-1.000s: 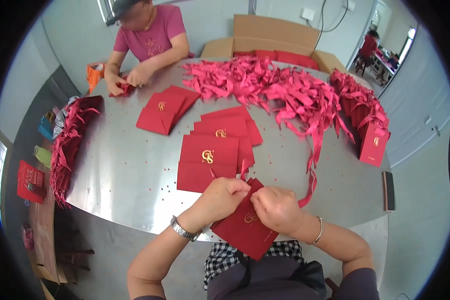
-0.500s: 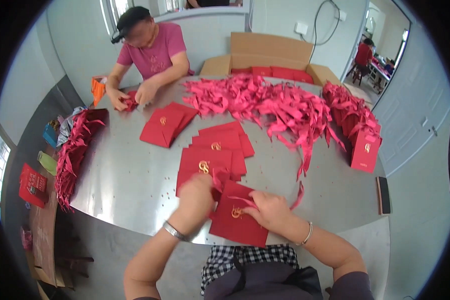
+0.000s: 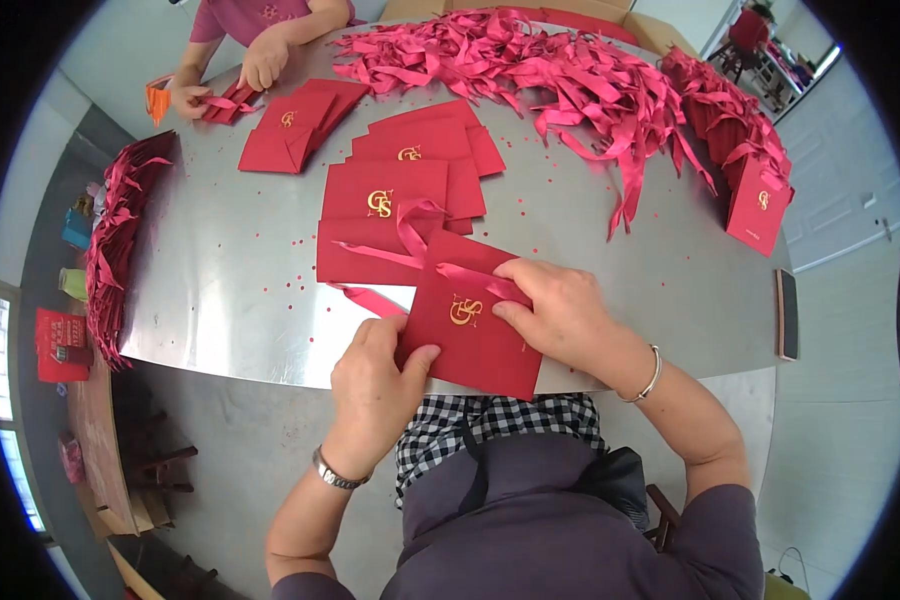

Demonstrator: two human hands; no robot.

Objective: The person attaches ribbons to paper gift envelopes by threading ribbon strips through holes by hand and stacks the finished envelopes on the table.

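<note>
Between my hands, near the table's front edge, is a red paper bag (image 3: 470, 335) with a gold emblem, lying flat and tilted. A pink ribbon (image 3: 482, 283) crosses its upper part, and loose ribbon ends stick out on its left. My left hand (image 3: 375, 375) grips the lower left edge, thumb on the front. My right hand (image 3: 560, 310) pinches the upper right edge by the ribbon, thumb on top. Just beyond lies an overlapping row of flat red bags (image 3: 385, 190) with the same emblem.
A large heap of pink ribbons (image 3: 530, 60) spreads over the far metal table (image 3: 230, 290). Ribboned bags stand in rows at the left (image 3: 120, 240) and right (image 3: 755, 205). Across the table a co-worker's hands (image 3: 260, 65) handle red bags. A dark phone-like slab (image 3: 787, 315) lies at the right edge.
My left hand has moved from above the bag's upper left corner down to its lower left edge and grips it. My right hand still holds the right side. The head view has tilted downward.
</note>
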